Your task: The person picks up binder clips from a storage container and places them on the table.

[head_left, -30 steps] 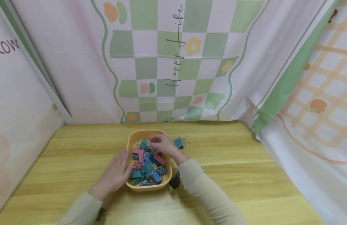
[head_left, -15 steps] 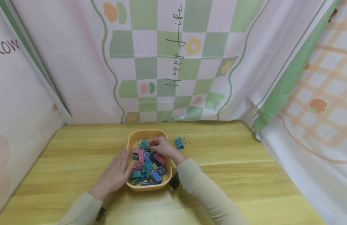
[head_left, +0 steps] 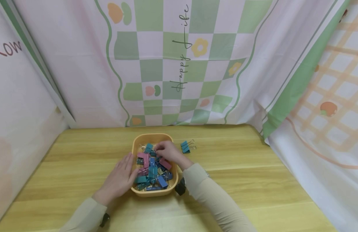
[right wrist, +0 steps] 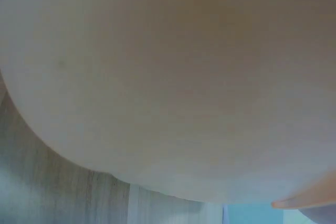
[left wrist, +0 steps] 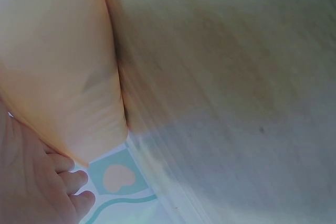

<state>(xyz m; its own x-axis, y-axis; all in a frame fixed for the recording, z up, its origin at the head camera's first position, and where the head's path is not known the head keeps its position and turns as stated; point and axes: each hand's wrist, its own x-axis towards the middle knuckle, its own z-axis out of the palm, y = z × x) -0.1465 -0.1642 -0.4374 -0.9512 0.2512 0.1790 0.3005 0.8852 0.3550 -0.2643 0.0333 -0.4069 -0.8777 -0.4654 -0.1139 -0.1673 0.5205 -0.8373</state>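
Observation:
An orange-yellow plastic box [head_left: 154, 194] holds a heap of binder clips in pink, teal and blue. Against its left side lies my left hand [head_left: 119, 177], fingers straight along the rim; the left wrist view has those fingers [left wrist: 76, 182] beside the box's outer wall [left wrist: 63, 66]. Over the right rim reaches my right hand [head_left: 168, 151], thumb and index finger pinching at a teal binder clip [head_left: 153, 153] in the upper part of the heap, mostly covered by the fingers. A blurred pale surface fills most of the right wrist view.
A teal binder clip [head_left: 185, 147] with its wire handles spread lies on the wooden table [head_left: 239, 180], right of the box. Behind the table hangs a green-checked curtain [head_left: 179, 71]; more cloth encloses both sides.
My right hand's fingers have lowered a little into the heap and drawn together at the clip. The left hand stays against the box.

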